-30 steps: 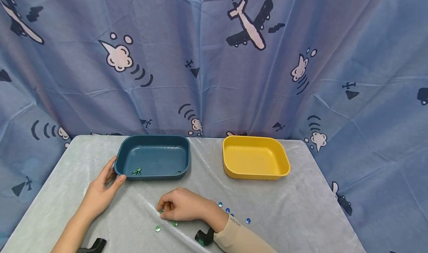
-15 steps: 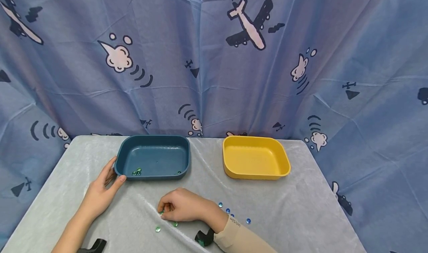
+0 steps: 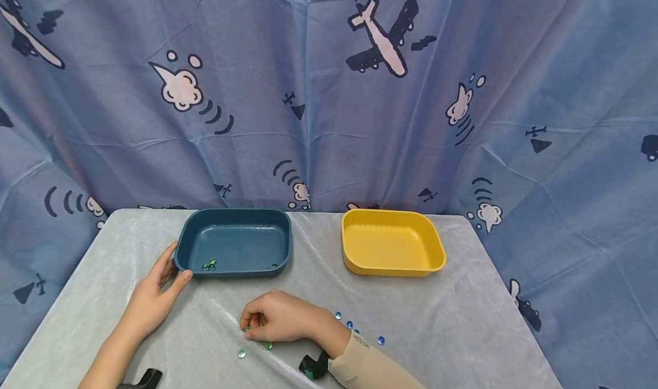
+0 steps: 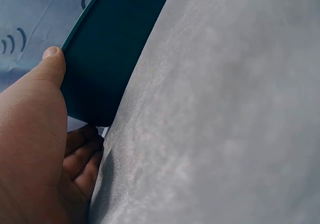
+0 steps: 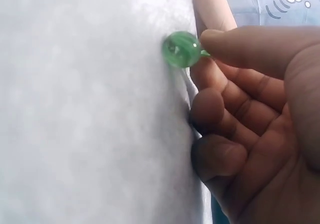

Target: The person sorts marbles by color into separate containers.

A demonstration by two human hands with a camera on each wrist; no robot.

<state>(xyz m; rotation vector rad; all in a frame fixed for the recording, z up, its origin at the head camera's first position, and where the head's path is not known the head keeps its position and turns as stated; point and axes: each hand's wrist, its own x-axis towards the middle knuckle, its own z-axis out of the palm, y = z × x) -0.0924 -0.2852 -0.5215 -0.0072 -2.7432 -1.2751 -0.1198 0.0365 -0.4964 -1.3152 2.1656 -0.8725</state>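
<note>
Over on the left, the left hand [image 3: 154, 297] rests on the grey counter [image 3: 462, 320] at about 8 o'clock from the teal tray [image 3: 233, 241], thumb pressed against the tray's near-left corner and fingers tucked round its left side; the left wrist view shows the thumb [image 4: 50, 66] flat on the tray wall [image 4: 107, 48]. Inside the tray, a few green beads [image 3: 209, 264] sit by the near wall.

Moving to the middle, the right hand [image 3: 275, 317] lies curled on the counter at 6 o'clock from the teal tray, thumb and forefinger pinching a green glass bead [image 5: 181, 49] against the cloth. Two loose green beads [image 3: 241, 352] lie just below it, at roughly 7 o'clock.

Further right, blue beads [image 3: 349, 324] are scattered beside the wrist, around 3 o'clock from the hand. The yellow tray [image 3: 392, 243] stands at 3 o'clock from the teal one, well apart.
</note>
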